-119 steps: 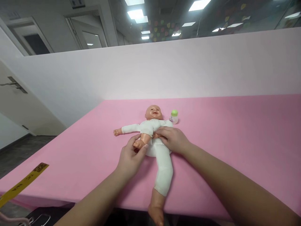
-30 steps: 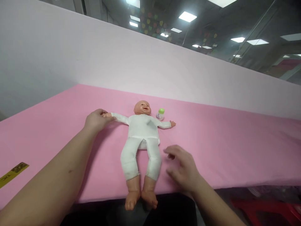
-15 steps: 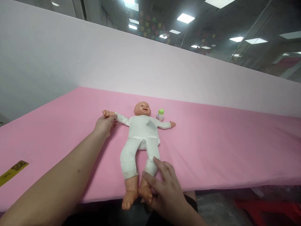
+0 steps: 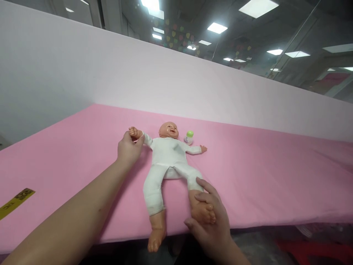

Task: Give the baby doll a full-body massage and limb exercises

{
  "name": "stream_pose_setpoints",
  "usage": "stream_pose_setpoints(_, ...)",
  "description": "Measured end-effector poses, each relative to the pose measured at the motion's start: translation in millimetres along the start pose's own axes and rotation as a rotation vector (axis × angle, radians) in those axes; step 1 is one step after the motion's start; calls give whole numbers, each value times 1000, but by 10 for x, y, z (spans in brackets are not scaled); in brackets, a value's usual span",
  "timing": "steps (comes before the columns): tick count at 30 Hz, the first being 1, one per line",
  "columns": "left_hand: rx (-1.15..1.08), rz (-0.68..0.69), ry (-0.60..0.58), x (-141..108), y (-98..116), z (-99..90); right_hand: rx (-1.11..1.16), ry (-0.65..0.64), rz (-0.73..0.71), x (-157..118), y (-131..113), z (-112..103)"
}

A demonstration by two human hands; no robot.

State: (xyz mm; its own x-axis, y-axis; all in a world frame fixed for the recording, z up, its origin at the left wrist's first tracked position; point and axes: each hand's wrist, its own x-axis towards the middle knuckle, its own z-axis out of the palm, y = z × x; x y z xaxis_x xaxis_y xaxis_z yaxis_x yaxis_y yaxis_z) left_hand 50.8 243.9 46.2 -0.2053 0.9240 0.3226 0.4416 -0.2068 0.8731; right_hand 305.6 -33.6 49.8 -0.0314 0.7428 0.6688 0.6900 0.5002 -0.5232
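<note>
A baby doll in a white cloth suit lies on its back on a pink-covered table. Its head points away from me and its feet come towards the front edge. My left hand is closed around the doll's wrist on the left side, thumb on top. Around the lower leg and foot on the right side curls my right hand, its thumb held off below the foot. The doll's other leg lies stretched out, its foot over the table edge.
Beside the doll's head is a small bottle with a green cap. A yellow label strip is stuck at the left of the table. Behind runs a white wall with glass above it. Something red shows at the lower right.
My right hand has taken hold of the doll's leg and moved it out to the right, spreading the legs. My left hand has shifted slightly right, bending the doll's arm inward.
</note>
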Motion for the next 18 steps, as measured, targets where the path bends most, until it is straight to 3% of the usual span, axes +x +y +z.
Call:
stream_pose_setpoints(5,140,110,-26,-86,130,31,-65,27,-23,437,-19,-64)
stream_pose_setpoints(10,388,514,-103,-128,234,222,-54,14,54,792,125,-32)
stream_pose_setpoints(13,458,686,-180,-191,257,373,-38,-54,109,943,255,74)
stream_pose_setpoints(18,645,773,-315,-301,241,472,-31,-184,163,1024,437,262)
